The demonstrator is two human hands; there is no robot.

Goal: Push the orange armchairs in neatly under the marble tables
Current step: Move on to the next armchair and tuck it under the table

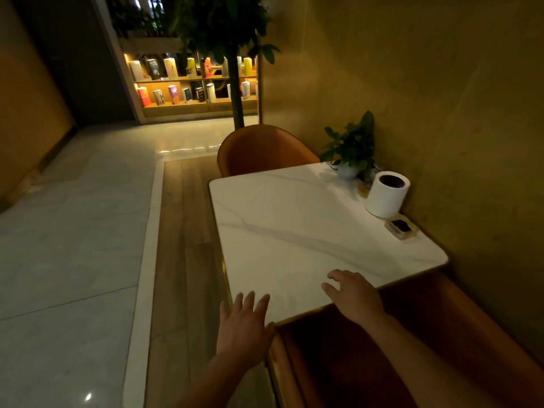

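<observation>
Left hand (pixel 245 328) and right hand (pixel 353 295), both spread and empty, over the near edge of the marble tabletop (pixel 294 231). Far orange armchair (pixel 259 151) sits against the far edge, near orange armchair (pixel 382 348) below the hands. Potted plant (pixel 350 148) and paper roll (pixel 387 194) stand along the right wall.

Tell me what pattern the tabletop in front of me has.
The tabletop is white with thin grey veins, clearest in the head view.

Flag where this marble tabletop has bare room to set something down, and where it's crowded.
Bare: middle and left side of the marble table, from the far armchair to the left hand and right hand at the near edge. Crowded: the wall side, where potted plant, paper roll and small tray line up. Small bare corner nearer than the tray.
</observation>
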